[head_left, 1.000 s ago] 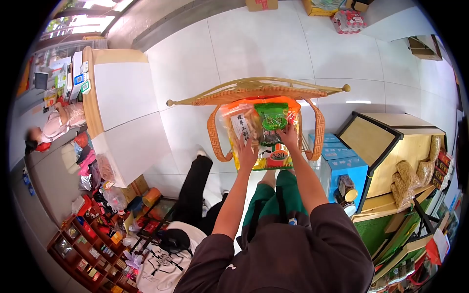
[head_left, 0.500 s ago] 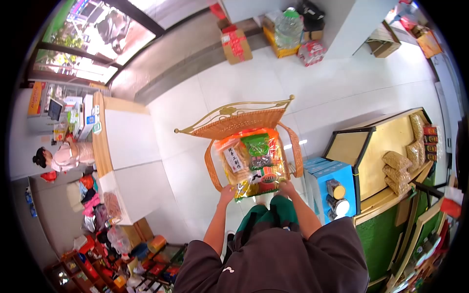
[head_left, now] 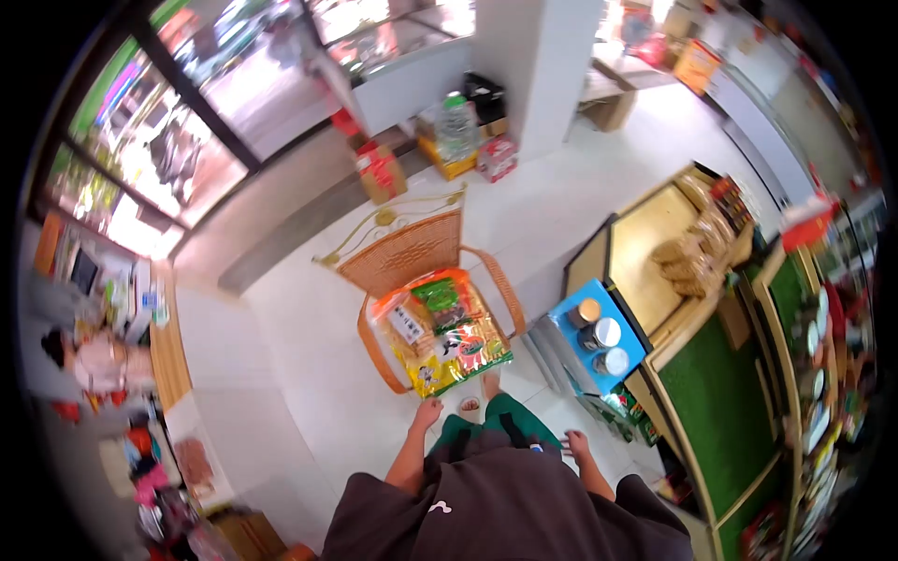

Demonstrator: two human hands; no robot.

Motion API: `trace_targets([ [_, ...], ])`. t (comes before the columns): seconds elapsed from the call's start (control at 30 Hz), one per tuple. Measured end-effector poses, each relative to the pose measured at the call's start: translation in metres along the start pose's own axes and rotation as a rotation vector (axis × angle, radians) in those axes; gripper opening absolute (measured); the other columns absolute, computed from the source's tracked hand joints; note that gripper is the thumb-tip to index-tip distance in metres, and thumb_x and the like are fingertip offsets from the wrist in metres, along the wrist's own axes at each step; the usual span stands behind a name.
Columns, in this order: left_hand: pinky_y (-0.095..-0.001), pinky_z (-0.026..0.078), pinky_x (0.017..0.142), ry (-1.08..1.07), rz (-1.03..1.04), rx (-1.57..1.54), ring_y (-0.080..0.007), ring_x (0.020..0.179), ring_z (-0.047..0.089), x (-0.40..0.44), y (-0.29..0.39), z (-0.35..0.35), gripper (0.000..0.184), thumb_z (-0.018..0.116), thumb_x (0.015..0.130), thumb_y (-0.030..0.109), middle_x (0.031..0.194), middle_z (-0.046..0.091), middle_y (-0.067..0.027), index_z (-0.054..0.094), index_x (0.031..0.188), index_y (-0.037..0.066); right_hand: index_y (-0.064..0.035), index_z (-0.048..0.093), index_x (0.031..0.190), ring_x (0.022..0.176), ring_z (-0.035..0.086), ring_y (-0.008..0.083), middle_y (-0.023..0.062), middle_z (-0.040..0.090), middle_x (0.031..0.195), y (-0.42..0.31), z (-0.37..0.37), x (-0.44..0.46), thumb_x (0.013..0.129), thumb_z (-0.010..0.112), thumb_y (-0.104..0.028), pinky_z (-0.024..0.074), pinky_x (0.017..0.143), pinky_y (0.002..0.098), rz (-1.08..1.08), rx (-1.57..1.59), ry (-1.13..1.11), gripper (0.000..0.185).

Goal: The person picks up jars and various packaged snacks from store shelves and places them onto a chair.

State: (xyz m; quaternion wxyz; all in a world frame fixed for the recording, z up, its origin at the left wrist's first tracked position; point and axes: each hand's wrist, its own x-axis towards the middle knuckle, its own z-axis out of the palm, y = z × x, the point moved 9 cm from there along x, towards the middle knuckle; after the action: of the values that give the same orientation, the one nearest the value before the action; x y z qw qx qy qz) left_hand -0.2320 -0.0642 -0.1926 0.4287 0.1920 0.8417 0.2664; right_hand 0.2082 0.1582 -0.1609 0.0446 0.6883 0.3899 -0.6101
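A wicker armchair (head_left: 412, 245) with a metal-scroll back stands in front of me. On its seat lie several food packets: a clear bag with a white label (head_left: 405, 323), a green packet (head_left: 440, 301), and a large orange-and-gold bag (head_left: 482, 346). My left hand (head_left: 428, 413) hangs just short of the bags' near edge, fingers curled, apart from them. My right hand (head_left: 575, 445) is lower, beside my green shorts, with its fingers apart and nothing in them.
Right of the chair, a blue box (head_left: 599, 327) carries three jars. Behind it is a wooden display stand (head_left: 645, 248) with bagged goods. A counter (head_left: 173, 346) with a person (head_left: 98, 360) behind it is on the left. Cartons (head_left: 382, 173) and a large bottle (head_left: 456, 126) stand ahead.
Both hands have let go of the bags' near edge and drawn back toward my body, the right one further out. The view has turned right.
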Motion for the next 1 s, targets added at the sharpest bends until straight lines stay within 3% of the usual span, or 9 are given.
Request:
trace_targets([
  [0.07, -0.037, 0.047, 0.081, -0.026, 0.054, -0.086, -0.0308, 0.093, 0.061, -0.012, -0.026, 0.01, 0.035, 0.059, 0.079, 0.029, 0.096, 0.064, -0.0198, 0.061, 0.102, 0.002, -0.0025, 0.055, 0.105, 0.071, 0.064, 0.0291, 0.0158, 0.063, 0.092, 0.064, -0.026, -0.023, 0.083, 0.05, -0.026, 0.0511, 0.056, 0.0407, 0.098, -0.069, 0.063, 0.033],
  [0.13, -0.0386, 0.05, 0.062, -0.145, -0.179, -0.055, -0.0271, 0.067, 0.061, -0.037, -0.045, 0.006, 0.035, 0.054, 0.081, 0.028, 0.075, 0.063, -0.0148, 0.062, 0.094, -0.002, 0.0041, 0.056, 0.101, 0.071, 0.065, 0.0299, 0.0174, 0.064, 0.088, 0.153, -0.042, -0.003, 0.082, 0.052, -0.022, 0.0539, 0.053, 0.0409, 0.094, 0.069, 0.2, 0.033],
  [0.17, -0.0379, 0.048, 0.054, -0.17, -0.041, 0.046, -0.0246, 0.057, 0.056, -0.044, -0.043, 0.001, 0.034, 0.05, 0.081, 0.028, 0.065, 0.058, -0.0124, 0.063, 0.09, -0.002, 0.0084, 0.055, 0.098, 0.073, 0.065, 0.0296, 0.0189, 0.064, 0.084, 0.178, -0.047, -0.013, 0.081, 0.054, -0.019, 0.0558, 0.053, 0.0403, 0.174, 0.038, 0.249, 0.032],
  [0.27, -0.0375, 0.048, 0.055, -0.349, -0.158, 0.149, -0.024, 0.059, 0.057, -0.041, -0.077, 0.011, 0.037, 0.047, 0.083, 0.032, 0.073, 0.06, -0.0139, 0.061, 0.093, -0.001, 0.0081, 0.057, 0.094, 0.071, 0.066, 0.0274, 0.0198, 0.064, 0.079, 0.219, -0.054, -0.055, 0.078, 0.055, -0.019, 0.0556, 0.054, 0.0386, 0.227, 0.286, 0.457, 0.031],
  [0.47, -0.0377, 0.049, 0.057, -0.532, -0.026, 0.475, -0.024, 0.065, 0.059, -0.036, 0.018, 0.076, 0.037, 0.048, 0.083, 0.029, 0.076, 0.06, -0.0152, 0.058, 0.097, -0.004, 0.0064, 0.06, 0.092, 0.056, 0.063, 0.0252, 0.0159, 0.064, 0.075, 0.3, -0.059, -0.091, 0.073, 0.058, -0.025, 0.0507, 0.051, 0.0347, 0.261, 0.68, 0.678, 0.037],
  [0.73, -0.0381, 0.051, 0.059, -0.758, 0.375, 0.665, -0.0241, 0.073, 0.062, -0.026, 0.197, 0.301, 0.037, 0.05, 0.083, 0.025, 0.081, 0.06, -0.0171, 0.053, 0.101, -0.007, -0.0014, 0.059, 0.103, 0.061, 0.064, 0.0233, 0.0145, 0.066, 0.083, 0.408, -0.068, -0.14, 0.076, 0.056, -0.03, 0.048, 0.049, 0.036, 0.395, 0.972, 0.609, 0.039],
  [0.8, -0.0318, 0.048, 0.057, -0.831, 0.244, 0.891, -0.0187, 0.066, 0.058, -0.07, 0.24, 0.394, 0.03, 0.047, 0.086, 0.03, 0.088, 0.063, -0.0092, 0.055, 0.1, 0.004, -0.0031, 0.058, 0.103, 0.061, 0.063, 0.0212, 0.013, 0.066, 0.082, 0.432, -0.078, -0.159, 0.077, 0.056, -0.029, 0.0467, 0.05, 0.0349, 0.407, 1.181, 0.82, 0.036],
  [0.9, -0.026, 0.043, 0.049, -1.171, 0.759, 0.727, -0.0122, 0.058, 0.052, -0.165, 0.32, 0.55, 0.02, 0.047, 0.085, 0.022, 0.072, 0.058, -0.004, 0.057, 0.092, 0.006, -0.0055, 0.057, 0.103, 0.061, 0.061, 0.0187, 0.0109, 0.065, 0.082, 0.444, -0.088, -0.182, 0.078, 0.055, -0.028, 0.0452, 0.052, 0.0327, 0.448, 1.37, 0.821, 0.034],
  [1.0, -0.0256, 0.047, 0.062, -1.32, 0.591, 0.588, -0.013, 0.069, 0.056, -0.245, 0.355, 0.651, 0.027, 0.05, 0.087, 0.021, 0.082, 0.06, -0.007, 0.054, 0.104, 0.001, -0.0073, 0.056, 0.105, 0.063, 0.059, 0.0174, 0.0093, 0.063, 0.083, 0.453, -0.089, -0.19, 0.08, 0.053, -0.028, 0.0449, 0.054, 0.0317, 0.435, 1.49, 0.83, 0.032],
])
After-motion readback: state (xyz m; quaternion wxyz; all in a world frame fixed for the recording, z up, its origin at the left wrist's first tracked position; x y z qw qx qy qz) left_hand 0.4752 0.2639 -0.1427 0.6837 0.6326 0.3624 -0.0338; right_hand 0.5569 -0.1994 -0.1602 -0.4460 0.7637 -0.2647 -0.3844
